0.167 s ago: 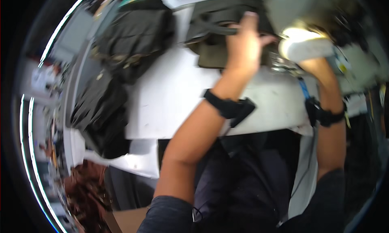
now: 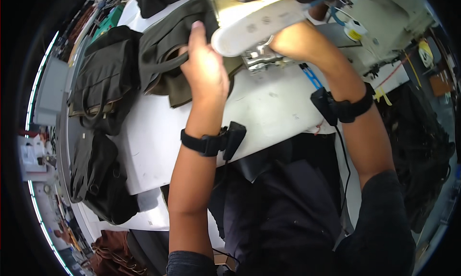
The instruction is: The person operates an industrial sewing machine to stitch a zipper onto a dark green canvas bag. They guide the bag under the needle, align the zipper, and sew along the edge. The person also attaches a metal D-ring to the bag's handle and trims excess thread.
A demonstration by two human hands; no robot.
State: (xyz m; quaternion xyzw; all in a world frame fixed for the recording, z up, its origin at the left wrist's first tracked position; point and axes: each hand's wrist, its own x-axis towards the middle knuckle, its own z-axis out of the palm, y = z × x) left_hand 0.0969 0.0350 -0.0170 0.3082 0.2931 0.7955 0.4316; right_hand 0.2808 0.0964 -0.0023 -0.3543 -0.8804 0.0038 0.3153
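Observation:
A dark green bag [image 2: 163, 36] with a strap handle lies on the white worktable, running up to a sewing machine. My left hand [image 2: 206, 69] is on the bag at its handle, one finger stretched out and the others bent at the strap. Between my hands is the pale, rounded arm of the sewing machine [image 2: 261, 24], lit by a bright lamp behind. Shiny metal parts [image 2: 261, 59] show below that arm. My right hand [image 2: 295, 40] reaches behind the machine arm; its fingers are hidden there. Both wrists wear black straps with small boxes.
Another dark bag [image 2: 103, 69] and a dark bundle [image 2: 98, 172] lie along the table's left side. A blue tool [image 2: 310, 76] lies near my right wrist. A small white bottle [image 2: 354, 30] stands at the back right. Dark material [image 2: 418, 151] hangs at the right.
The view has swung so that the bags, machine and hands appear further left. My left hand remains at the bag's handle, and my right hand remains behind the machine arm.

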